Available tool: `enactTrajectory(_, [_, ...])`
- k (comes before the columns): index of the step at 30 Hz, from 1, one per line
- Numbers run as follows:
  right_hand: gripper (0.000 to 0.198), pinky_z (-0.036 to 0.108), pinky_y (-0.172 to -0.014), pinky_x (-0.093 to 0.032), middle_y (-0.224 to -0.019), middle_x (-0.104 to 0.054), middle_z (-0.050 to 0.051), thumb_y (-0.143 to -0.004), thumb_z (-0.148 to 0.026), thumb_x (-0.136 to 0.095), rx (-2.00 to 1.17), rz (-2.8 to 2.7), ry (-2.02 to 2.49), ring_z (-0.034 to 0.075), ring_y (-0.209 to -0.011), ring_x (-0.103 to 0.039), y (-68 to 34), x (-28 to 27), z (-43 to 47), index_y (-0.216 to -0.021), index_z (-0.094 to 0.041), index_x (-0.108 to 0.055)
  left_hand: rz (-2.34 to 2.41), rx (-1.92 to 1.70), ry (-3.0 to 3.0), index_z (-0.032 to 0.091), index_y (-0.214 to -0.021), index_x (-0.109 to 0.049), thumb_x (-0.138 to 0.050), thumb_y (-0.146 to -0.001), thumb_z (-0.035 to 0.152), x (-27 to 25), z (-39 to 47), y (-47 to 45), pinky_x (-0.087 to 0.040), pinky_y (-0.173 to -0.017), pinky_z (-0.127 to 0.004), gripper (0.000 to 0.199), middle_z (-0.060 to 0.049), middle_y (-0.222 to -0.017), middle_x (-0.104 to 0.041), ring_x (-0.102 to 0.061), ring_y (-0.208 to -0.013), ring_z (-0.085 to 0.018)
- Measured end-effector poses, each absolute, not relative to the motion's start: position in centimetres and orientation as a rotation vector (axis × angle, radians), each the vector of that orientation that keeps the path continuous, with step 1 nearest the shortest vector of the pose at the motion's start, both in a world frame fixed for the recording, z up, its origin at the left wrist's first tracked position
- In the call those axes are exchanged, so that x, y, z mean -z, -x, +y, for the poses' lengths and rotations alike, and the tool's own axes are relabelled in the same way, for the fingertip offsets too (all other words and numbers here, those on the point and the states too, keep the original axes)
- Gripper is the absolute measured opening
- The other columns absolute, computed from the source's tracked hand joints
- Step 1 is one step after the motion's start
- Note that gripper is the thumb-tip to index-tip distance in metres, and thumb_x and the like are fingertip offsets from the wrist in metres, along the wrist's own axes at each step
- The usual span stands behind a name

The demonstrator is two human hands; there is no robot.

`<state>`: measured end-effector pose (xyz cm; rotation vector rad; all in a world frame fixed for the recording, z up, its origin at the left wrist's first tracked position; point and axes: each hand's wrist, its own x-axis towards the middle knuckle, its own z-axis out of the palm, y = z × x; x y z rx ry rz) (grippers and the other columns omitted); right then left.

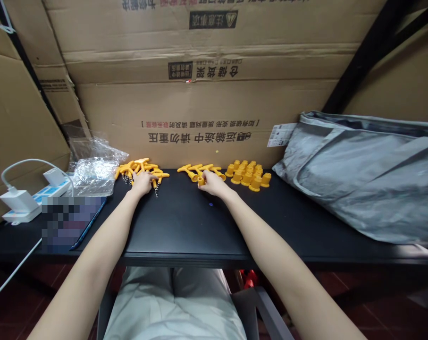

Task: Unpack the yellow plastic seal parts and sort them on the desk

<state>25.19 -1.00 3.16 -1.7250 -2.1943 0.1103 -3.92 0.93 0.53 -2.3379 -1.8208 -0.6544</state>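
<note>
Yellow corkscrews (142, 162): piled at the back of the black table (185, 226), to the person's left, some spirals bare and pointing toward the edge.
Left hand (142, 182): reaches onto the pile, fingers bent over the pieces; whether it grips one, the head view does not tell.
Right hand (216, 185): pinches one cup (201, 181) between thumb and fingers, its round opening facing the person.
Row (195, 168): more yellow handles lie side by side just behind the right hand, partly hidden by it.
Loose cups (247, 177): stand clustered to the right, wide rims down, within easy reach.
Spirals: best lifted singly by the handle, with fingertips clear of the points, as tangled neighbours could snag.
Cup grip: a light hold low on the sides, opening unobstructed, seems the steadiest.
Backdrop: printed cardboard (206, 104).
</note>
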Motion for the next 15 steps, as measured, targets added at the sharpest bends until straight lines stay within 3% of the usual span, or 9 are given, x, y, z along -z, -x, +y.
enactTrajectory(5, [0.027, 0.033, -0.086, -0.042, -0.106, -0.062, 0.010, -0.072, -0.009, -0.058, -0.064, -2.204, 1.525, 0.023, -0.103, -0.056, -25.2, -2.6, -0.5, -0.098, -0.015, -0.058, -1.804, 0.618, 2.292, 0.029, -0.096, -0.073, -0.046, -0.081, 0.010, -0.6, 0.9, 3.9, -0.031, -0.097, -0.056, 0.036, -0.009, -0.108, -0.067, -0.054, -0.110, -0.029])
enactTrajectory(15, [0.030, 0.040, -0.092, -0.040, -0.117, -0.061, 0.013, -0.082, -0.019, -0.060, 0.011, -2.293, 1.345, 0.025, -0.110, -0.056, -24.8, -2.5, -0.9, -0.112, -0.017, -0.060, -1.752, 0.869, 2.241, 0.027, -0.106, -0.069, -0.048, -0.087, 0.016, -1.6, 0.3, 2.6, -0.032, -0.097, -0.048, 0.031, -0.009, -0.110, -0.062, -0.054, -0.108, -0.025])
